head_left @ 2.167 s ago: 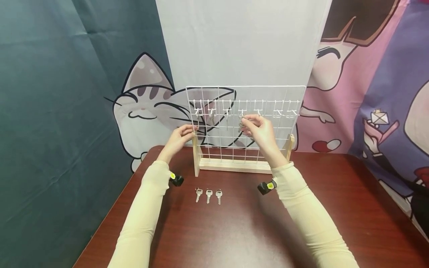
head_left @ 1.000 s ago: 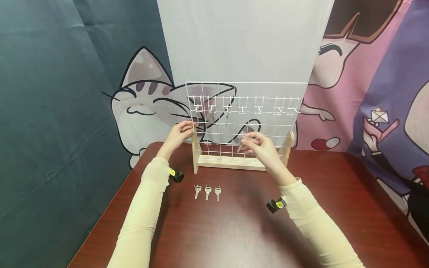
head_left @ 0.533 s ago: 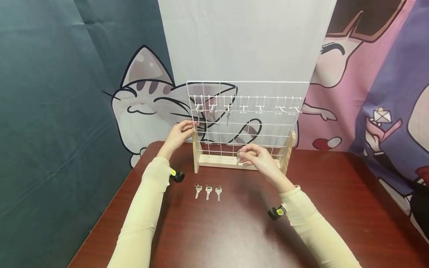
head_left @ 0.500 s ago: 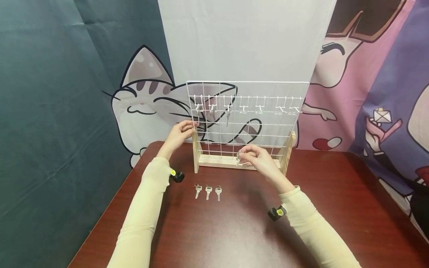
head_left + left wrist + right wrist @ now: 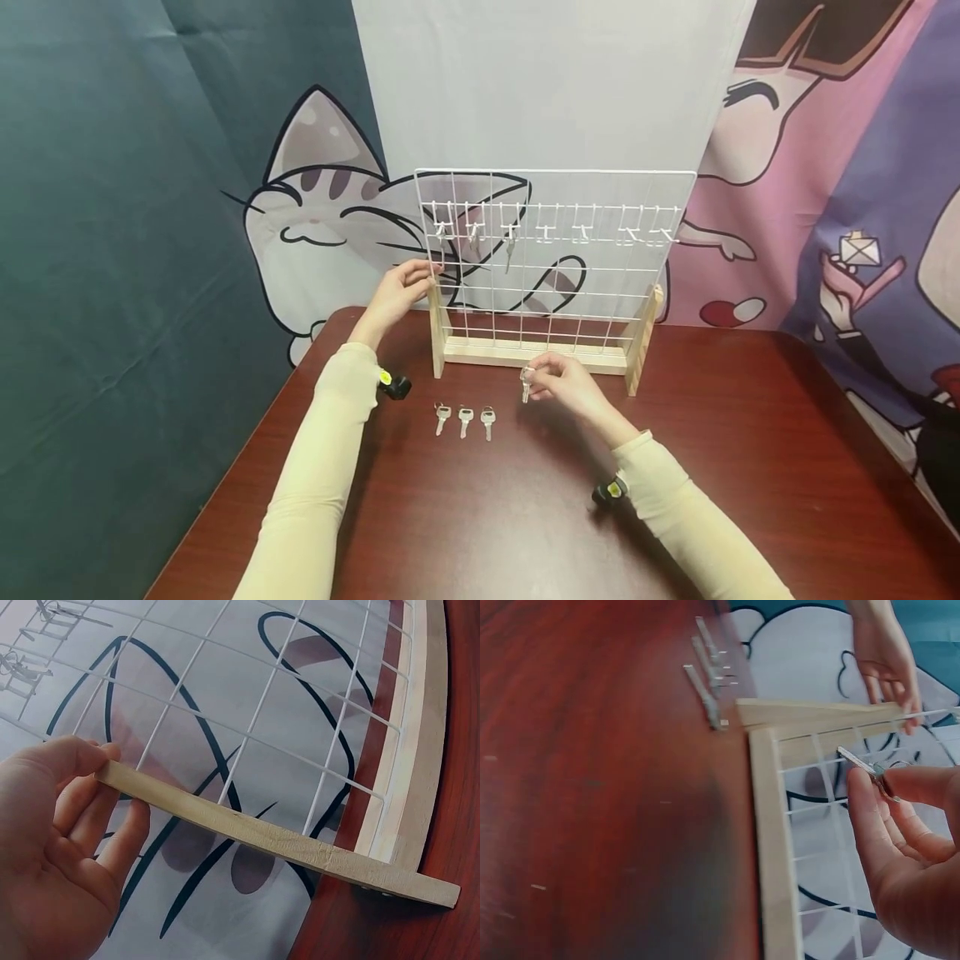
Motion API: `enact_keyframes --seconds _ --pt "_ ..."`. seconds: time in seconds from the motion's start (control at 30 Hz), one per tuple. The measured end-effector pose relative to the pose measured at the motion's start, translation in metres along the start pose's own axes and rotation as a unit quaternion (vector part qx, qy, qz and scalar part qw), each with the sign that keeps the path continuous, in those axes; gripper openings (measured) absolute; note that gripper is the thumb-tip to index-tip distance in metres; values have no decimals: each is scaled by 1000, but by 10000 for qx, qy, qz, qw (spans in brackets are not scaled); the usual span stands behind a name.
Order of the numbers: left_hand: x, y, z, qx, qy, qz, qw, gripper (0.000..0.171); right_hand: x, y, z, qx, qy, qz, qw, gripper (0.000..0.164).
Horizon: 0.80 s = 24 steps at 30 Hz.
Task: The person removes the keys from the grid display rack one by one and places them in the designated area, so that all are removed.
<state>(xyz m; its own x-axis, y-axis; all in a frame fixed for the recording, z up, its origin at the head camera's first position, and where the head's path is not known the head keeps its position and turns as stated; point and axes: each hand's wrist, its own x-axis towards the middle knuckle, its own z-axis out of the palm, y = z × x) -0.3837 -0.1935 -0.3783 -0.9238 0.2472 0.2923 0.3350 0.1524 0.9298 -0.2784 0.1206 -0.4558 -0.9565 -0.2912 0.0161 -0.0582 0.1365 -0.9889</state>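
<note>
My right hand (image 5: 567, 385) pinches a small silver key (image 5: 526, 387) between thumb and fingertips, its blade pointing down in front of the rack's wooden base. A ring shows on the key (image 5: 870, 766) in the right wrist view. My left hand (image 5: 397, 293) grips the white wire grid rack (image 5: 555, 170) at its left side, thumb and fingers around the upper end of the wooden upright (image 5: 225, 814). Keys hang from the three leftmost hooks, one of them a key (image 5: 511, 250) on the third. The hooks to the right, such as this hook (image 5: 582, 233), carry nothing.
Three keys lie in a row on the red-brown table (image 5: 480, 517), the middle key (image 5: 466, 421) just left of my right hand. The rack's right upright (image 5: 642, 342) stands beyond that hand. A printed cloth backdrop (image 5: 555, 83) hangs close behind the rack.
My right hand has taken a key from the fourth hook, then come down and toward me with it, level with the rack's base. My left hand stays on the rack.
</note>
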Motion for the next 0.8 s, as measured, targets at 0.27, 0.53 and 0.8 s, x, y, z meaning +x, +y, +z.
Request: enact_keyframes --seconds 0.27,0.53,0.8 --pt "-5 12 -2 -136 -75 -41 9999 35 1 21 15 110 -195 408 9989 16" --pt "-16 26 3 -13 -115 -239 9996 35 -1 41 17 -242 -579 769 9951 13" --pt "-12 28 3 -195 -160 -224 9994 35 3 44 22 -902 -565 653 9922 10"
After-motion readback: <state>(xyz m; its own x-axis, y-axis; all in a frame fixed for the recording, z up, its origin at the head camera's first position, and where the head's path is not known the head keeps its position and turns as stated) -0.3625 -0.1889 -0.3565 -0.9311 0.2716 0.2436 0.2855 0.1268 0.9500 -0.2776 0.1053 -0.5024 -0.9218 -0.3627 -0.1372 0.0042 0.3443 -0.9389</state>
